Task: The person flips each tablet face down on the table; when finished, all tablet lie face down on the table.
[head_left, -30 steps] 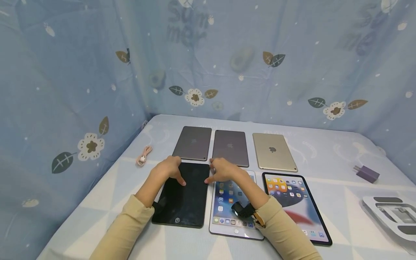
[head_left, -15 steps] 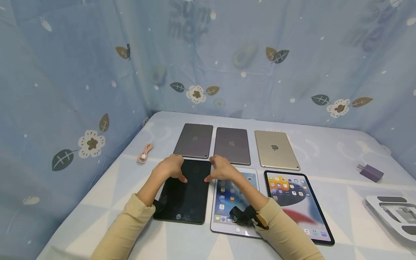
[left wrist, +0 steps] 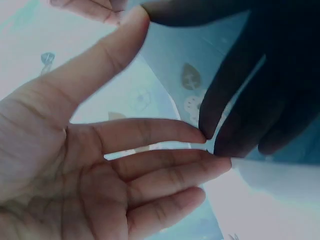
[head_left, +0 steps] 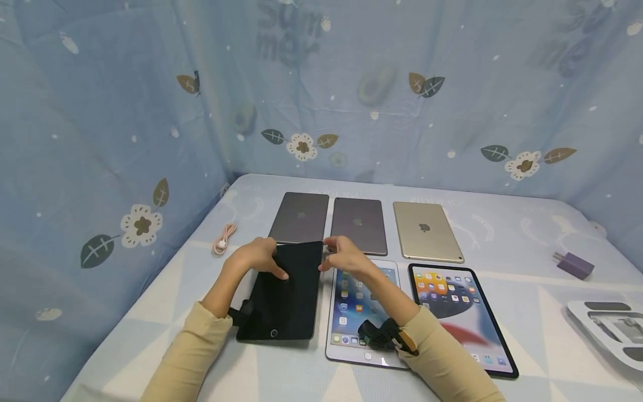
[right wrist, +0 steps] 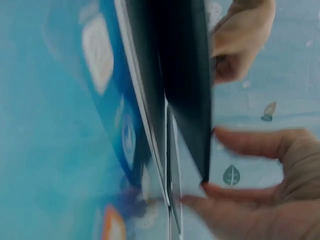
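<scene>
A black tablet (head_left: pixel 293 304), screen up with a round home button, is held just off the bedspread, a shadow under its near edge. My left hand (head_left: pixel 253 258) grips its far left side, thumb on the glass and fingers around the edge. In the left wrist view the dark glass mirrors the left hand's fingers (left wrist: pixel 150 135). My right hand (head_left: pixel 346 258) pinches the far right corner between thumb and fingers. The right wrist view gives the tablet (right wrist: pixel 187 75) nearly edge-on, the right thumb (right wrist: pixel 250 140) against it.
Beside it lie a lit white tablet (head_left: pixel 364 307) and a lit black-rimmed tablet (head_left: pixel 462 312). Behind are two grey tablets (head_left: pixel 301 215) (head_left: pixel 358 223) and a gold one (head_left: pixel 427 231), backs up. A pink cable (head_left: pixel 223 239), purple charger (head_left: pixel 574 265) and white stand (head_left: pixel 603 324) lie around.
The black tablet has risen slightly off the bedspread, and its near edge now casts a shadow. Both hands have moved with it; the other tablets have stayed put.
</scene>
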